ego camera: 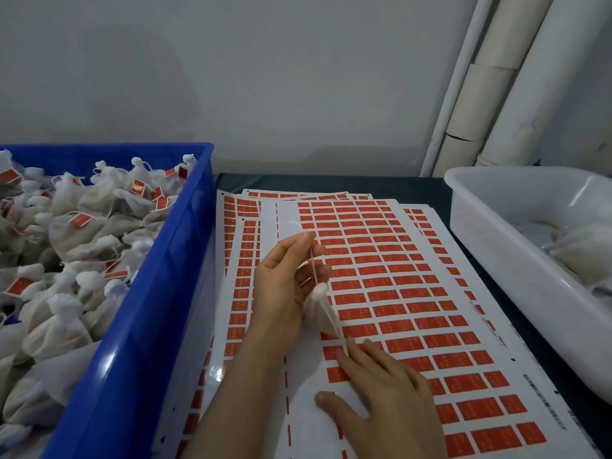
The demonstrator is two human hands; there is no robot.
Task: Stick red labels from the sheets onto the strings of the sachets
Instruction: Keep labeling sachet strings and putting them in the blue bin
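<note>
Head view: left hand (pixel 278 286) pinches thin string (pixel 313 266) of small white cloth sachet (pixel 318 313); right hand (pixel 390 392) lies flat, fingers straight, on glossy sheet (pixel 304 379) of rectangular red labels (pixel 390 270).

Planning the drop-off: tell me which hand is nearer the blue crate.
Left. The left hand, holding a sachet by its string, is just right of the blue crate; the right hand rests on the label sheet, farther right.

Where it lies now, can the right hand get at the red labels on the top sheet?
Probably yes. The right hand lies flat on the top sheet, fingertips at the red labels, nothing covering them. The left hand holds the sachet just beyond, hardly in the way.
</note>
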